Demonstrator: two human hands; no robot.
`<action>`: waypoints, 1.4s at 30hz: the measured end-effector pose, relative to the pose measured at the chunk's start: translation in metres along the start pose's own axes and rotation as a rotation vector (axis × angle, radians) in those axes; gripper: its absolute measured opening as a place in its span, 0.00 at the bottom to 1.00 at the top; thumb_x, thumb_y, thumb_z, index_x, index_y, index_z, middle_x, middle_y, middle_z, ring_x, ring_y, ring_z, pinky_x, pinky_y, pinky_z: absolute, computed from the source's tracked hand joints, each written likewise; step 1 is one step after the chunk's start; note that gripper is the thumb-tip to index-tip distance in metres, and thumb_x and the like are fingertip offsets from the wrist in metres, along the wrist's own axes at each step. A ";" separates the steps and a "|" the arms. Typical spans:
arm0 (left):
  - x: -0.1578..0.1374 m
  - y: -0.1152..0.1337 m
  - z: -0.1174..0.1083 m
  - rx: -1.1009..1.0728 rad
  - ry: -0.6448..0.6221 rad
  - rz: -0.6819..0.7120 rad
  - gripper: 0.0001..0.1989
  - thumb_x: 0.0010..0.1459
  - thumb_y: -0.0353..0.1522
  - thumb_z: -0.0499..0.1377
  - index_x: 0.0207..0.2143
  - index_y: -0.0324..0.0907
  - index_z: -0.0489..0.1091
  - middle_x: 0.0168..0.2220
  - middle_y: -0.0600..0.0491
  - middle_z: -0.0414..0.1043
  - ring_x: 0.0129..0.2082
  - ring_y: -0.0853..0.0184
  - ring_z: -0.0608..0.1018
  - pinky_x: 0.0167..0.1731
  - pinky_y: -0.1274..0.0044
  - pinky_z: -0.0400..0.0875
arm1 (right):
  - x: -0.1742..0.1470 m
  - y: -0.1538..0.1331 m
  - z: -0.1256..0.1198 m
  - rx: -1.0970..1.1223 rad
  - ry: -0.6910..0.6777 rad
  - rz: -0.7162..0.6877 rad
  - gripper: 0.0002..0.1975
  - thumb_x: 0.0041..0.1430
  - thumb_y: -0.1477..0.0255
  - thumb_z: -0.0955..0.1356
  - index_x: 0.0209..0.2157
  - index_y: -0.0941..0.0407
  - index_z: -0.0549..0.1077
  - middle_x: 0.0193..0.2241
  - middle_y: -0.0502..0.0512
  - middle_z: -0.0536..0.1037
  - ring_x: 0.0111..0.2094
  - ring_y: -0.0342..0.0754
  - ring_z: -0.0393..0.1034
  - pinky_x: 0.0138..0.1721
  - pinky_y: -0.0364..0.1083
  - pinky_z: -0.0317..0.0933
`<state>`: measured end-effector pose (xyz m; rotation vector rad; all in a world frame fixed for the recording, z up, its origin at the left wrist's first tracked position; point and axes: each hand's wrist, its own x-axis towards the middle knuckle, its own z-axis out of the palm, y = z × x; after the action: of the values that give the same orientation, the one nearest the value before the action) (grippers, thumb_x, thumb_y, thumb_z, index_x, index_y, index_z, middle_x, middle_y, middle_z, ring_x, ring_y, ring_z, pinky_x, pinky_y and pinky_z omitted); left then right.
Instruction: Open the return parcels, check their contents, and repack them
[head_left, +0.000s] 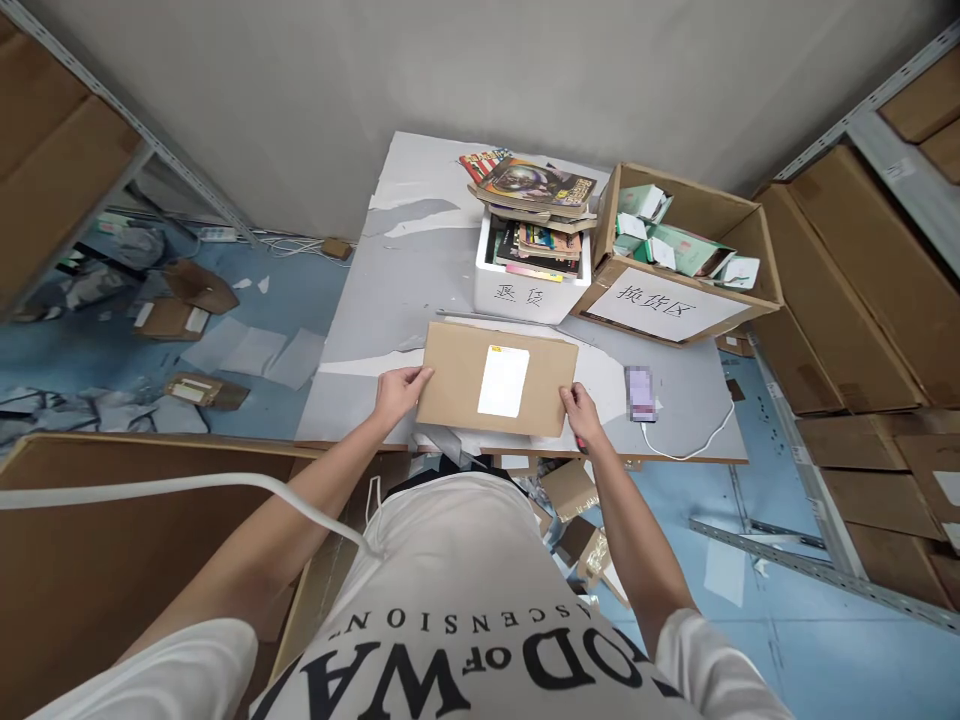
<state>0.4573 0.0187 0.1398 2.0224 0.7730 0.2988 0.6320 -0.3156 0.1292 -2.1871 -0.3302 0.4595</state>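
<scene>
A flat brown cardboard box (pixel 457 378) with a white label (pixel 504 382) lies near the front edge of the table, in front of my body. My left hand (pixel 401 393) pinches its left side between thumb and fingers. On the opposite side, my right hand (pixel 581 412) grips the right edge. A small red and black object (pixel 580 443) shows under the right palm, mostly hidden, so its kind is unclear. Behind the box stands a white bin (pixel 517 296) piled with books and magazines (pixel 536 188).
Right of the bin, an open carton (pixel 686 305) holds green and white boxes. A phone (pixel 640 393) with a white cable (pixel 697 450) lies at the table's right. A large open carton (pixel 150 540) stands left of me. Shelves with cartons (pixel 862 280) flank both sides; packaging litters the floor.
</scene>
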 end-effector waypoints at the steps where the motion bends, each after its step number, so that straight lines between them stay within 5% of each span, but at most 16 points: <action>1: 0.004 0.001 0.002 0.018 0.009 -0.023 0.22 0.53 0.46 0.56 0.38 0.38 0.79 0.35 0.52 0.80 0.35 0.61 0.79 0.32 0.78 0.68 | 0.004 -0.003 0.000 -0.051 0.007 0.020 0.22 0.58 0.50 0.58 0.37 0.54 0.67 0.38 0.58 0.77 0.39 0.52 0.69 0.42 0.49 0.61; 15: 0.050 0.009 0.016 0.240 -0.011 -0.173 0.22 0.55 0.47 0.53 0.27 0.40 0.78 0.25 0.50 0.76 0.30 0.62 0.75 0.29 0.76 0.63 | 0.068 -0.021 0.012 -0.100 0.014 0.205 0.23 0.60 0.53 0.59 0.38 0.57 0.72 0.43 0.64 0.77 0.45 0.55 0.69 0.47 0.51 0.60; 22: 0.026 -0.036 0.021 -0.345 -0.111 -0.202 0.27 0.52 0.48 0.53 0.42 0.36 0.73 0.38 0.45 0.77 0.38 0.62 0.78 0.41 0.72 0.71 | 0.031 0.018 0.016 0.315 -0.003 0.154 0.27 0.60 0.56 0.55 0.53 0.57 0.67 0.51 0.62 0.73 0.48 0.51 0.71 0.47 0.51 0.65; 25: 0.000 -0.063 0.029 -0.331 -0.200 -0.119 0.26 0.44 0.46 0.61 0.41 0.37 0.73 0.40 0.44 0.77 0.44 0.59 0.77 0.48 0.68 0.69 | 0.008 0.045 0.027 0.292 -0.033 0.106 0.30 0.48 0.64 0.66 0.55 0.55 0.64 0.54 0.63 0.70 0.51 0.52 0.69 0.50 0.53 0.63; 29: -0.021 -0.076 0.044 -0.213 -0.259 -0.119 0.19 0.41 0.44 0.63 0.32 0.40 0.73 0.32 0.48 0.78 0.39 0.57 0.78 0.43 0.68 0.72 | -0.007 0.054 0.043 0.256 -0.110 0.076 0.29 0.44 0.67 0.70 0.50 0.53 0.66 0.49 0.59 0.74 0.49 0.52 0.69 0.51 0.56 0.62; 32: -0.022 -0.068 0.047 -0.163 -0.218 -0.121 0.19 0.46 0.46 0.60 0.32 0.40 0.73 0.30 0.48 0.78 0.36 0.59 0.78 0.40 0.69 0.72 | -0.007 0.043 0.044 0.268 -0.074 0.053 0.24 0.47 0.63 0.69 0.46 0.56 0.66 0.46 0.61 0.75 0.48 0.53 0.69 0.53 0.56 0.61; 38: -0.019 -0.028 0.020 -0.107 -0.117 0.023 0.27 0.56 0.48 0.52 0.47 0.37 0.73 0.44 0.47 0.77 0.43 0.60 0.77 0.43 0.74 0.70 | -0.010 0.016 0.019 0.342 -0.061 -0.052 0.22 0.53 0.53 0.64 0.43 0.54 0.64 0.47 0.60 0.73 0.50 0.52 0.68 0.51 0.51 0.62; 42: -0.014 0.005 0.003 0.040 0.013 0.002 0.25 0.56 0.47 0.53 0.45 0.39 0.76 0.40 0.50 0.79 0.39 0.60 0.78 0.36 0.77 0.68 | -0.014 -0.002 0.001 0.127 -0.017 -0.015 0.22 0.57 0.50 0.61 0.39 0.54 0.66 0.39 0.57 0.76 0.42 0.52 0.70 0.45 0.50 0.62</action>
<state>0.4495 0.0062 0.1433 2.0608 0.7914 0.2998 0.6189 -0.3194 0.1331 -2.0572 -0.3181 0.4781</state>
